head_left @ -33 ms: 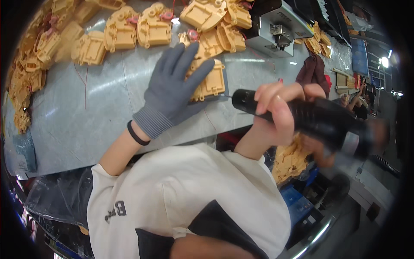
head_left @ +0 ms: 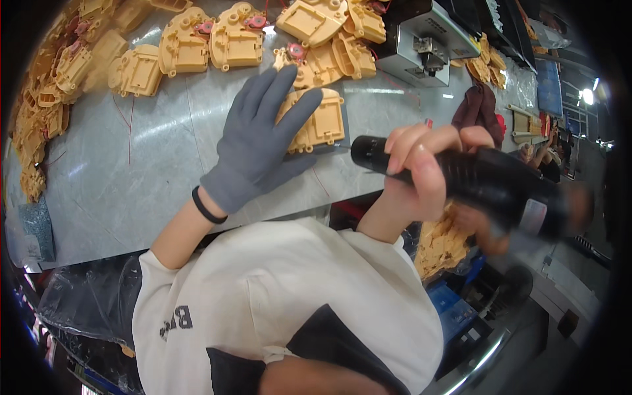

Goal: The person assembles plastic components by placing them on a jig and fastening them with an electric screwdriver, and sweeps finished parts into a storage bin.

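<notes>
My left hand, in a grey knit glove, braces a yellow-orange plastic housing on the table. Its index finger lies over the housing and its thumb runs along the near edge; the other fingers stretch away from me. A dark flat piece shows under the housing's right side. Bare, my right hand is wrapped round a black electric screwdriver, which lies nearly level. The thin bit points left at the housing's near right corner; whether it touches a screw there I cannot tell.
More yellow housings line the table's far side, with a heap at the left. A black and metal machine stands at the back right, near a dark red cloth. Thin red wires lie on the metal table.
Both hands and the screwdriver have shifted very slightly left. The grips look the same.
</notes>
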Motion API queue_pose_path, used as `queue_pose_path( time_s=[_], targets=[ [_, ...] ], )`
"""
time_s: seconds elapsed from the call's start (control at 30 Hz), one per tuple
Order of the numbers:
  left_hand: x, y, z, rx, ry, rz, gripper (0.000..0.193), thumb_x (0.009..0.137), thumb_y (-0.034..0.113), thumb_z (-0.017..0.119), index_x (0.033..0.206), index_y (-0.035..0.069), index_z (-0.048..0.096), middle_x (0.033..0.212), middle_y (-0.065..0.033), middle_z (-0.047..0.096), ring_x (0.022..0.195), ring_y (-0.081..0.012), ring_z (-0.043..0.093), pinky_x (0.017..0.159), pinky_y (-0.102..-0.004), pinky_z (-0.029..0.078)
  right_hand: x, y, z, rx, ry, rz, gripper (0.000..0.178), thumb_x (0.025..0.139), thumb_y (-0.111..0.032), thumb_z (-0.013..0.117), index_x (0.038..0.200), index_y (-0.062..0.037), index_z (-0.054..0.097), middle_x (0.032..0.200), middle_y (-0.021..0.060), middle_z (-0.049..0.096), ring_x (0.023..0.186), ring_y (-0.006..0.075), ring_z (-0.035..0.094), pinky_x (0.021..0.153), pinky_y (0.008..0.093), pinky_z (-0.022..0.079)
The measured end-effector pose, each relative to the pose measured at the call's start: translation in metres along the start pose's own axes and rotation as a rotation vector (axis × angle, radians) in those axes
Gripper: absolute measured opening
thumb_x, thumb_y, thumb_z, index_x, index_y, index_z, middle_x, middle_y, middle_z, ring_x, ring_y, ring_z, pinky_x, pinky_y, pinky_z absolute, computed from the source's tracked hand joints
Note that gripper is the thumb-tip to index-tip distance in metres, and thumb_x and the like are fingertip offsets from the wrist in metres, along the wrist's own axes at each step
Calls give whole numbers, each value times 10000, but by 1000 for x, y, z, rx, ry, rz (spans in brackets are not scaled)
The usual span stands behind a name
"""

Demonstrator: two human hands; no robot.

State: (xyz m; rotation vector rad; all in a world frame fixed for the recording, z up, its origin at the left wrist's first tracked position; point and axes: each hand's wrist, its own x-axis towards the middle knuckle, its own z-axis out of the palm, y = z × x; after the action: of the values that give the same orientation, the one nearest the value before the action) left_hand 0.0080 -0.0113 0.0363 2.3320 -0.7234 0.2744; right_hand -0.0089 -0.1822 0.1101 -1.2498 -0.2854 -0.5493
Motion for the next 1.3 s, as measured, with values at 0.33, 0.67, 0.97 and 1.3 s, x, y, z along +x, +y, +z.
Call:
queue_pose_path(
  time_s=[0.33,0.67,0.97,1.3],
  targets=[
    [-21,-21,18,-131,86,-17,769,583,295,802,1242,103,456,1040,-72,548,1042,-258,500,956,-432,385,-1,8,1,-50,-163,-42,530,735,121,501,1201,-41,309,668,95,501,495,164,470,492,323,440],
    [-21,-23,19,-166,81,-26,770,583,286,798,1245,102,450,1012,-65,554,1031,-248,503,959,-443,377,-3,11,8,-104,-154,-16,508,725,80,495,1186,-44,319,656,102,491,461,181,459,484,335,437],
    [-24,-24,20,-177,91,-21,789,577,286,801,1258,103,448,991,-58,562,993,-244,516,923,-422,393,-7,16,7,-65,-173,25,455,734,68,533,1117,-68,330,672,92,497,468,177,464,491,328,439],
    [-25,-22,22,-154,67,-47,760,589,302,798,1251,123,471,1013,-66,578,896,-267,531,839,-367,403,-2,20,1,-89,-362,33,482,707,162,579,1065,-64,349,682,89,522,535,179,503,520,320,439]
  ],
)
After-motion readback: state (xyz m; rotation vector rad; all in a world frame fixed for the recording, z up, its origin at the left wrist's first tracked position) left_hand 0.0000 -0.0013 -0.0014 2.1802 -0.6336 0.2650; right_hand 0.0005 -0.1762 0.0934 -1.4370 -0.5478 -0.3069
